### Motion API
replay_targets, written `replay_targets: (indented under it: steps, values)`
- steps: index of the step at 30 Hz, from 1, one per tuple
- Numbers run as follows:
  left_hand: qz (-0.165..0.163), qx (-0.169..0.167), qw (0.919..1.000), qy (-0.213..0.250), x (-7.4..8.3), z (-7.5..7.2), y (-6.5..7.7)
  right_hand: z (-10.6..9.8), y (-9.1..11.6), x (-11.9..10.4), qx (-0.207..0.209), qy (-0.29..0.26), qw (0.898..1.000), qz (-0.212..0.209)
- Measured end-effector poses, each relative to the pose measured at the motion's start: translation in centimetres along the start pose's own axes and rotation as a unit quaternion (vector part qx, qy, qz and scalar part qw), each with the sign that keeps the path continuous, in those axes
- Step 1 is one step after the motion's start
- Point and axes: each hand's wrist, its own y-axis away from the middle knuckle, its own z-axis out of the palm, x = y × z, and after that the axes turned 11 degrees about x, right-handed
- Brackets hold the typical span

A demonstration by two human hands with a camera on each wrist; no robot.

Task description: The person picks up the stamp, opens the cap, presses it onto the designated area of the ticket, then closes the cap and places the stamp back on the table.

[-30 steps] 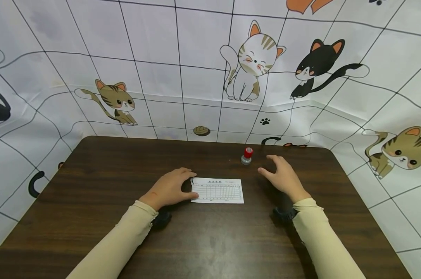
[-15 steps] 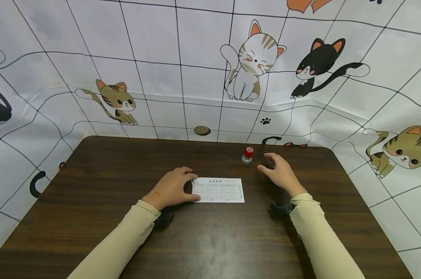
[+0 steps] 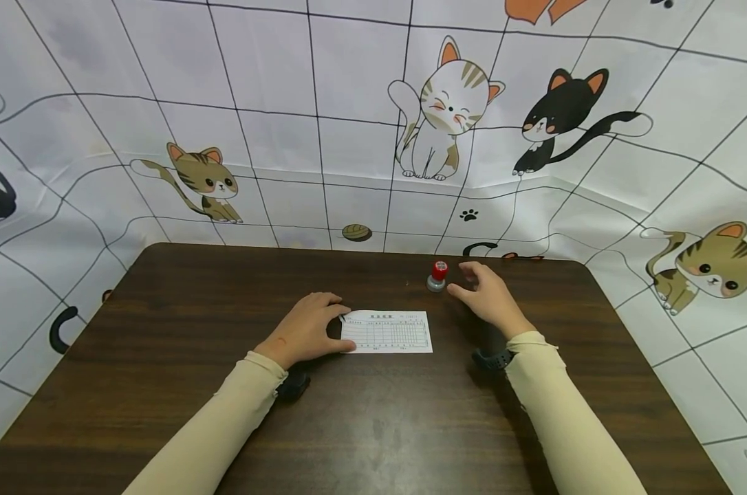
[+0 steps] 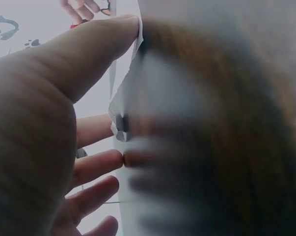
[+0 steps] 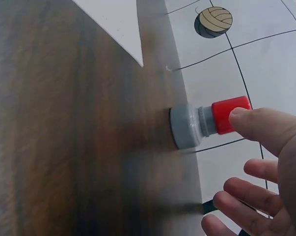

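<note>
One red-topped container, contents unclear, near right hand.

Head cam high, facing forward-down over the table — wrist cams low, close in, rolled sideways; all three share the paper.

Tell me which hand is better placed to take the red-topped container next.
Probably the right hand: its fingers are spread close beside the red-topped container, and it holds nothing. The left hand is farther off, its thumb on the paper slip.
</note>
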Motion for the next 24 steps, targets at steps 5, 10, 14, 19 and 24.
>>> replay_targets:
  steps: [5, 10, 14, 19, 24]
  values:
    - [-0.005, -0.008, 1.0000, 0.000, 0.1, -0.1, -0.4, 0.5, -1.1, -0.7, -0.004, -0.006, 1.000, -0.003]
    - [-0.014, -0.022, 0.9997, 0.005, 0.2, 0.0, -0.6, 1.1, -1.9, -1.1, -0.003, -0.010, 1.000, 0.001]
    - [-0.020, -0.024, 0.9995, 0.005, 0.2, 0.0, -0.7, 1.6, -2.2, -1.5, 0.003, -0.010, 1.000, 0.000]
    - [-0.022, -0.026, 0.9994, -0.001, 0.2, 0.2, -0.7, 2.2, -2.3, -1.5, 0.019, -0.008, 1.000, -0.012]
    - [-0.023, -0.021, 0.9995, -0.001, 0.2, 0.3, -0.8, 2.7, -2.2, -1.5, 0.037, -0.001, 0.999, -0.020]
